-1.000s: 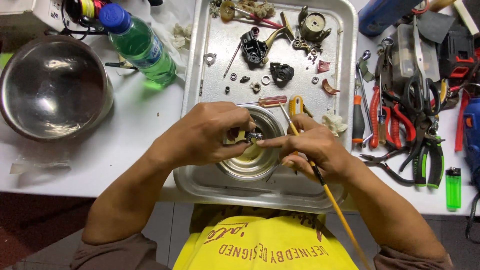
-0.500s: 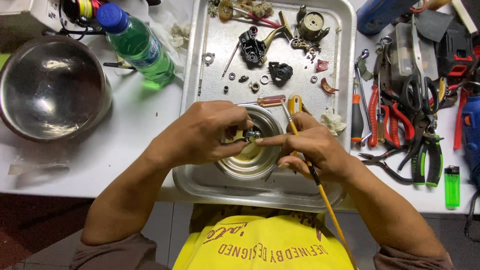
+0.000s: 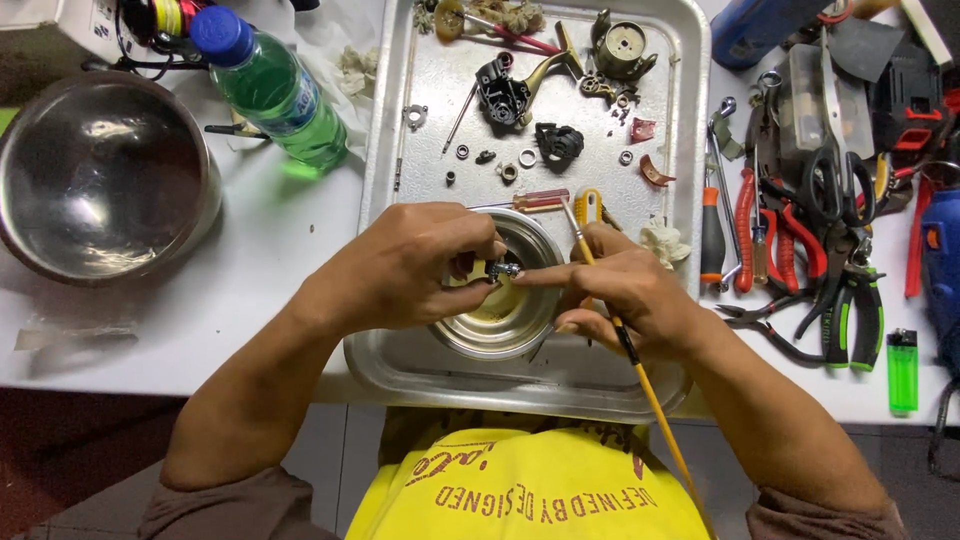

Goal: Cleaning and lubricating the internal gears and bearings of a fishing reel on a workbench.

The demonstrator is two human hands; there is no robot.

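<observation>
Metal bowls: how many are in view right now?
2. One large steel bowl sits at the table's left edge; one small steel bowl stands in the metal tray, under both hands. Others could be hidden beneath the tool pile.

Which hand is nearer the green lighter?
Right. The right hand is over the tray, on the side toward the lighter; the left hand sits farther across the tray, away from it.

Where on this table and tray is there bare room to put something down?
Bare table lies between the steel bowl and the tray, below the green bottle. The tray's near edge, under the small metal dish, is also free. The tray's far end and the tool pile are crowded.
</observation>
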